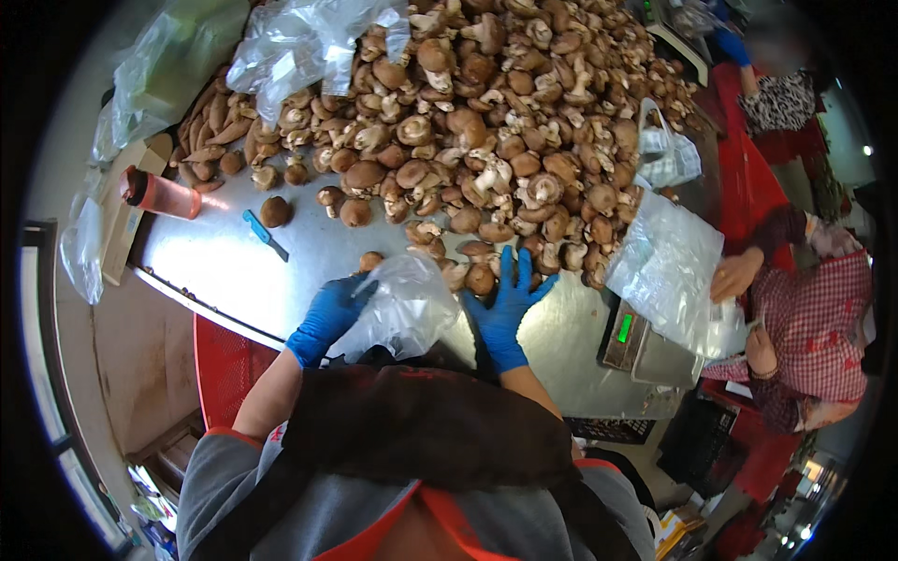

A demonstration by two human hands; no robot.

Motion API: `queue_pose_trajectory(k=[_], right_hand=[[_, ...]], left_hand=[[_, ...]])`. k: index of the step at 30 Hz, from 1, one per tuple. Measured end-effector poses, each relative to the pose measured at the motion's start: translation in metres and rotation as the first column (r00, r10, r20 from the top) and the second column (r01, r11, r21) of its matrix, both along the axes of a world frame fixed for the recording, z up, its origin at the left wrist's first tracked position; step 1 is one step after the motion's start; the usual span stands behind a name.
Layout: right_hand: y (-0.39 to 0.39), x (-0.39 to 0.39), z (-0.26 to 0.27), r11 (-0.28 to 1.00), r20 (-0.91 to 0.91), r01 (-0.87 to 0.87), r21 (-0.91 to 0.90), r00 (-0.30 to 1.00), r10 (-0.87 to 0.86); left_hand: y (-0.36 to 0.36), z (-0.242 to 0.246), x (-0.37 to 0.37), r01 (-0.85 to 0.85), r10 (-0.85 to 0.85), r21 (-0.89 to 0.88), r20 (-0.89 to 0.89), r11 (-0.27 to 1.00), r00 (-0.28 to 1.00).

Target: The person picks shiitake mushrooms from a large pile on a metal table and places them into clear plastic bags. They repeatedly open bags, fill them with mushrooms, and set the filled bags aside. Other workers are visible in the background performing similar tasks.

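Note:
Both my hands wear blue gloves at the near edge of a metal table. My left hand (326, 315) grips a clear plastic bag (414, 305) by its left side; the bag's mouth bulges toward the mushrooms. What lies inside the bag is hard to make out. My right hand (504, 305) is spread palm down, fingers apart, its fingertips at the near edge of a large heap of brown shiitake mushrooms (463, 130). One mushroom (480, 278) lies just left of its fingers. Another mushroom (370, 261) sits beyond my left hand.
A blue-handled knife (265, 235) and a pink bottle (161, 195) lie to the left, near some sweet potatoes (228, 130). Plastic bags (302, 49) cover part of the heap. At right stand a digital scale (621, 333) and a co-worker (807, 322) holding clear bags (666, 270).

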State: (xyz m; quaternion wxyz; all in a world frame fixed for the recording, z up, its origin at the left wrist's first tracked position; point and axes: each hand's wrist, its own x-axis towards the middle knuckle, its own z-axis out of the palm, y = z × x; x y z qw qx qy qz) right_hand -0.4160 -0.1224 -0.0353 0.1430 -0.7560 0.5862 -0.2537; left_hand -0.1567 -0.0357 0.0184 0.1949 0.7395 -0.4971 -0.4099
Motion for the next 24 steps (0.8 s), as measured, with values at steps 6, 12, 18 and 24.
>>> queue_pose_trajectory(k=[6,12,18,24], right_hand=[[0.013,-0.040,0.011,0.991,0.070,-0.133,0.025,0.989,0.131],[0.051,-0.033,0.032,0.891,0.201,-0.449,0.065,0.881,0.429],[0.055,0.004,0.035,0.650,-0.163,-0.744,0.157,0.630,0.760],[0.033,0.018,0.012,0.786,0.198,-0.555,0.272,0.831,0.519]], left_hand=[[0.028,-0.010,0.020,-0.498,0.425,-0.016,-0.497,0.867,0.756],[0.046,-0.024,0.048,-0.452,0.356,-0.212,-0.375,0.866,0.856],[0.047,0.002,0.048,-0.459,0.320,-0.176,-0.505,0.871,0.801],[0.062,0.016,0.049,-0.467,0.311,-0.222,-0.500,0.856,0.808]])
